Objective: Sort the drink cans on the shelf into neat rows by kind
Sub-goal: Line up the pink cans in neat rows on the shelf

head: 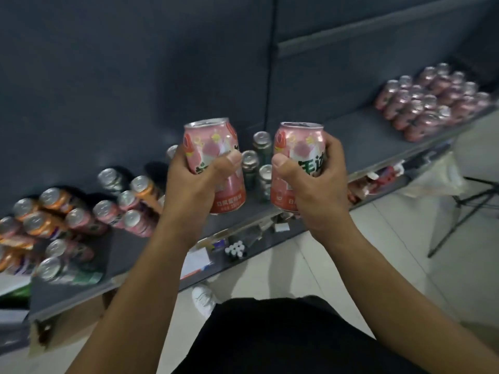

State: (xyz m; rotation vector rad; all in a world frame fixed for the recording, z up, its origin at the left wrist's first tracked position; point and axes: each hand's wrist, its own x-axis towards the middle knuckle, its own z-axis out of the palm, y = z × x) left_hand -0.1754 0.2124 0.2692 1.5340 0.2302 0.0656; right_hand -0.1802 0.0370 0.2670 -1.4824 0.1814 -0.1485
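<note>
My left hand (194, 182) grips a pink peach can (213, 147) upright, thumb across its front. My right hand (313, 179) grips a second pink can (297, 149) of the same kind, close beside the first. Both are held in the air above the dark grey shelf (359, 139). Far right on the shelf, several pink cans (432, 101) stand in neat rows. To the left lies a mixed cluster of orange, pink and green cans (54, 225). Three dark green cans (256, 160) stand between and behind my hands.
A lower shelf (243, 244) holds small packets and a bundle of white-capped items. The floor is pale tile, with a black tripod leg (459, 217) and a plastic bag at the right. My shoe and dark trousers show below.
</note>
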